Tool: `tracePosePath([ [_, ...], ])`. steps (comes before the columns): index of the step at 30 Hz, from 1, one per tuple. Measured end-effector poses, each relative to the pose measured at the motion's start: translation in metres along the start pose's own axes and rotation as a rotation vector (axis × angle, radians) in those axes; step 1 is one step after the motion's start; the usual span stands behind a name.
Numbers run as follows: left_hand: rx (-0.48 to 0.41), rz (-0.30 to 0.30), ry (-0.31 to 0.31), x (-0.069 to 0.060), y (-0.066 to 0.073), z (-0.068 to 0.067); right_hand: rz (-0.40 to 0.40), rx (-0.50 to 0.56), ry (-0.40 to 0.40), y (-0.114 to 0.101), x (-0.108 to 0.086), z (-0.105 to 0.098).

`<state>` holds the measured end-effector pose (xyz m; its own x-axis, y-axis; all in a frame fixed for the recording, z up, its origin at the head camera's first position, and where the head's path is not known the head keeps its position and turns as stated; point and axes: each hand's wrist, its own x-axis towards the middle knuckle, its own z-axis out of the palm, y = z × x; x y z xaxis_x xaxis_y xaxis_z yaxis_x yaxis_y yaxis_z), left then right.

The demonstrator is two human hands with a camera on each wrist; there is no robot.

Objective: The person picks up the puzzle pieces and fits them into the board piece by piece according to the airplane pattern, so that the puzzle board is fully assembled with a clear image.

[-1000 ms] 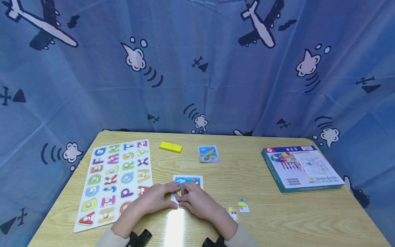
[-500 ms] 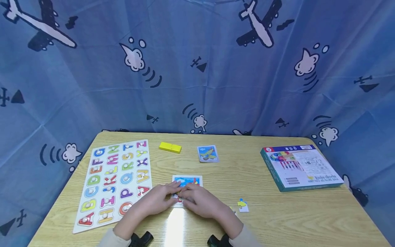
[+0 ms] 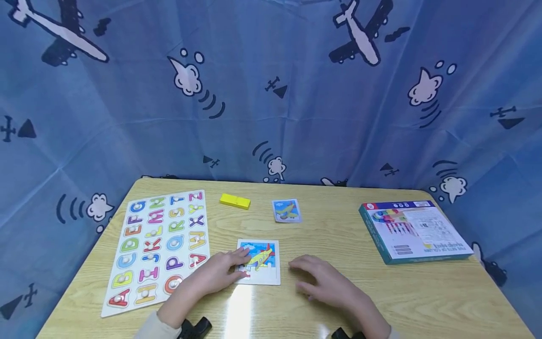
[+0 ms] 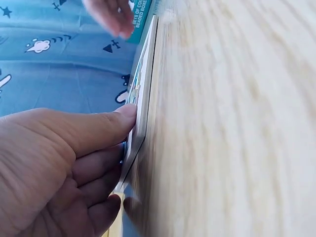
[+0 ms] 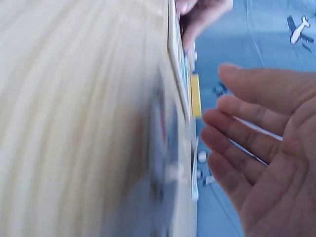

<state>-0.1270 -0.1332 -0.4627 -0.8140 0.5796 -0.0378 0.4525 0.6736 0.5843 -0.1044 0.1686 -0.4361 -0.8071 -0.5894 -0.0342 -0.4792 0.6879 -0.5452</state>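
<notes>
A jigsaw puzzle in a white frame tray lies flat on the table, with a yellow and red airplane on blue sky. Its lower right part shows bare white. My left hand rests on the tray's left side, thumb at the lower part and fingers higher up. In the left wrist view the thumb of that hand presses on the tray's face. To the right of the tray hovers my right hand, fingers loosely bent and apart, holding nothing. The right wrist view shows its palm bare.
A white alphabet board with knobbed letters lies at the left. Behind the puzzle are a yellow block and a small airplane picture card. A flat teal-edged box lies at the right.
My right hand has lifted off the puzzle and moved right, uncovering the airplane. Loose puzzle pieces seen earlier at the right are now hidden from the head view. My left hand stays put.
</notes>
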Motion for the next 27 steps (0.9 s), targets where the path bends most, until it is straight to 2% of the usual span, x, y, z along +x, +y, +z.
tracePosePath([
  [5, -0.022, -0.003, 0.001, 0.001, -0.001, -0.001, 0.029, -0.036, 0.014, 0.017, -0.021, -0.006],
  [10, -0.026, 0.003, -0.012, 0.001, -0.002, 0.001, -0.004, -0.050, 0.035, 0.028, -0.032, -0.001],
  [18, -0.023, -0.003, -0.007, 0.000, -0.003, 0.002, 0.000, -0.023, 0.063, 0.031, -0.032, 0.006],
  [27, -0.020, 0.002, -0.003, 0.000, -0.001, 0.001, 0.031, -0.079, 0.055, 0.027, -0.030, 0.007],
])
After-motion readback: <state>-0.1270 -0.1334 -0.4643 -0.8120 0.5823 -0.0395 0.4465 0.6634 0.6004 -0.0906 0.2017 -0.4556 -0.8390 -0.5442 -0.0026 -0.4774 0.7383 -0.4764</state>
